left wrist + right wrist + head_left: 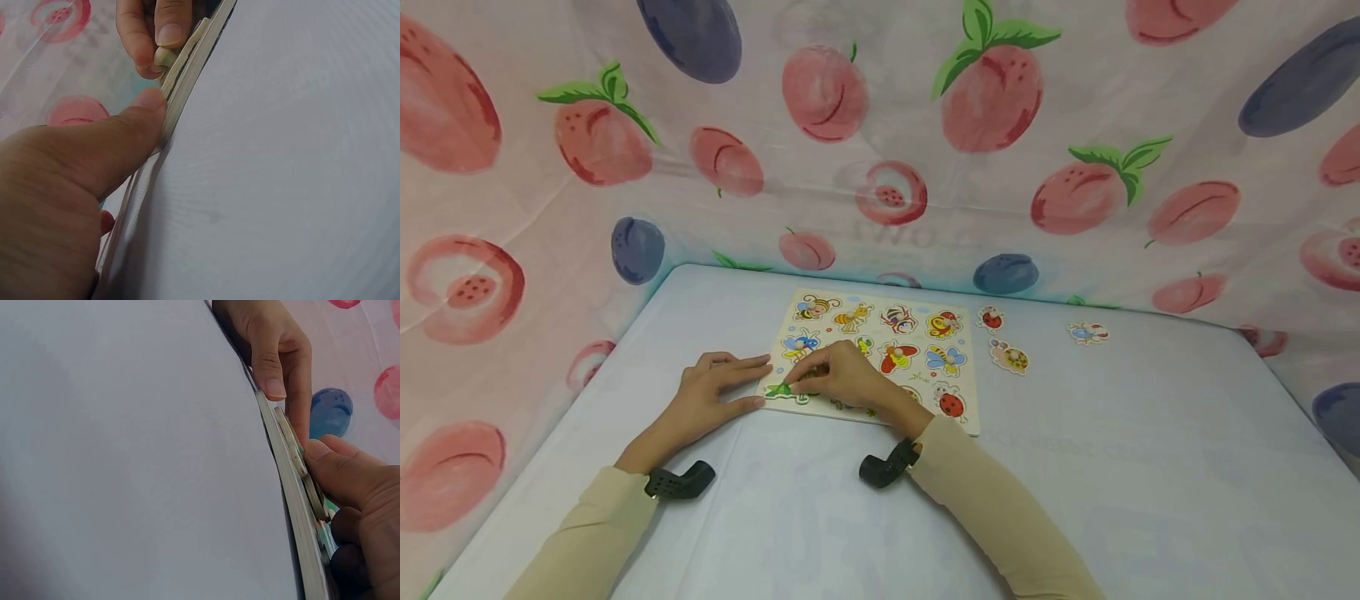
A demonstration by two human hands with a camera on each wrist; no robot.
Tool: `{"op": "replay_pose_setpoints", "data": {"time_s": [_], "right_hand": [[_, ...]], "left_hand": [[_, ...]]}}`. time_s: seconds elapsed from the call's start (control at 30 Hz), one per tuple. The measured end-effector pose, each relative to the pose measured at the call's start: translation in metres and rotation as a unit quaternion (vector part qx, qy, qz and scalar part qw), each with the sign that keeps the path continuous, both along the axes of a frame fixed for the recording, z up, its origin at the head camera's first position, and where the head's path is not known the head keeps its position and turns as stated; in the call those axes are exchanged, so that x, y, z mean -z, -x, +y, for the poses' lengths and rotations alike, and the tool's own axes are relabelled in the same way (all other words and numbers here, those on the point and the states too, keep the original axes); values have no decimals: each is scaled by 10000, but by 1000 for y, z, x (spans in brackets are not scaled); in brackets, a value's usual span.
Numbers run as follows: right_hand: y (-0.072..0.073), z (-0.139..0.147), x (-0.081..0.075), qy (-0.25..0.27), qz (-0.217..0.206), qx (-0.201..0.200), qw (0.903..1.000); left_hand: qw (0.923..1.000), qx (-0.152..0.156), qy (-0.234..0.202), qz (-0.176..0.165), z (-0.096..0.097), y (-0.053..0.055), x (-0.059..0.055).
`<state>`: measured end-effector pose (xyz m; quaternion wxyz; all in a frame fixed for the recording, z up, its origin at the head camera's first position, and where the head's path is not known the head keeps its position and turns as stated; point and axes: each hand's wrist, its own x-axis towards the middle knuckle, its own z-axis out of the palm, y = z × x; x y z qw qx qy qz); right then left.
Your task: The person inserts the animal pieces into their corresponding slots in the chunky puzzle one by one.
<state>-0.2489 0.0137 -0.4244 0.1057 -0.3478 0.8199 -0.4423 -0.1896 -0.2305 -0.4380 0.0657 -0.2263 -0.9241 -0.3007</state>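
Note:
A wooden insect puzzle board (pixel 917 380) lies on the table. My right hand (pixel 850 375) reaches across it and pinches the small knob (pixel 165 57) of a green insect puzzle piece (pixel 777 390) at the near left corner. In the right wrist view that puzzle piece (pixel 292 445) shows edge-on, sitting slightly raised and tilted over the board. My left hand (pixel 711 392) rests at the board's left side, fingers extended, with thumb and fingertips touching its edge. The right hand and forearm cover part of the lower rows.
Right of the board lie a small ladybug piece (pixel 991 318), a spotted yellow-green bug piece (pixel 1011 357) and, farther off, a blue beetle piece (pixel 1087 333). A fruit-print cloth (pixel 895 100) hangs behind the white table (pixel 1150 467).

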Motion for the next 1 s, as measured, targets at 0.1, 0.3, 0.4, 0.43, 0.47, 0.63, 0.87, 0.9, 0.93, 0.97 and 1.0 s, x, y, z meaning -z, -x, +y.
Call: {"op": "replay_pose_setpoints", "data": {"time_s": [0.1, 0.3, 0.4, 0.43, 0.47, 0.63, 0.87, 0.9, 0.93, 0.97, 1.0], "right_hand": [[0, -1, 0, 4, 43, -20, 10000], [-2, 0, -2, -61, -10, 14, 10000], [-2, 0, -2, -120, -38, 46, 9999], [-2, 0, -2, -139, -28, 54, 9999], [-2, 1, -2, -156, -15, 60, 9999], [-1, 1, -1, -230, 103, 29, 9997], [-1, -1, -1, -296, 220, -11, 9993], [-1, -1, -2, -296, 204, -2, 9994], [-1, -1, -2, -300, 189, 6, 9994], [-1, -1, -2, -293, 184, 6, 9994], [-1, -1, -2, -282, 179, 1, 9994]], "left_hand": [[10000, 1, 4, 7, 0, 0, 0], [10000, 8, -3, -15, 0, 0, 1], [10000, 20, -12, -21, 0, 1, 2], [10000, 24, -13, -20, 0, 1, 3], [10000, 22, -15, -23, 0, 1, 3], [10000, 2, -15, -39, 0, 1, 3], [10000, -3, -18, -38, 0, 1, 2], [10000, -4, -7, -30, 0, 1, 2], [10000, -4, -3, -28, 0, 1, 2], [10000, -7, 8, -20, 0, 1, 2], [10000, -15, 16, -22, 0, 1, 2]]}}
